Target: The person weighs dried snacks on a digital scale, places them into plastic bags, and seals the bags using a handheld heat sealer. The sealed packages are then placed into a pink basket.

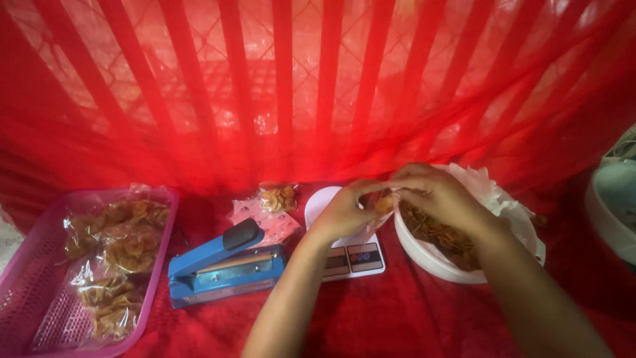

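Note:
My left hand (346, 211) and my right hand (439, 193) meet above a white digital scale (353, 258) and the rim of a white bowl (424, 255) lined with clear plastic and filled with brown fried chips (442, 235). Between the fingers of both hands is a small clear plastic bag (382, 203) with a few chips in it. The left hand pinches the bag's side while the right hand's fingers are at its mouth. The scale's round white plate (319, 202) is partly hidden behind my left hand.
A blue heat sealer (224, 264) lies left of the scale. A pink mesh basket (26, 292) at far left holds several sealed chip bags (122, 248). One filled bag (278, 197) and flat empty bags lie behind the sealer. Red cloth covers the surface and backdrop. A pale basin (616, 205) sits at right.

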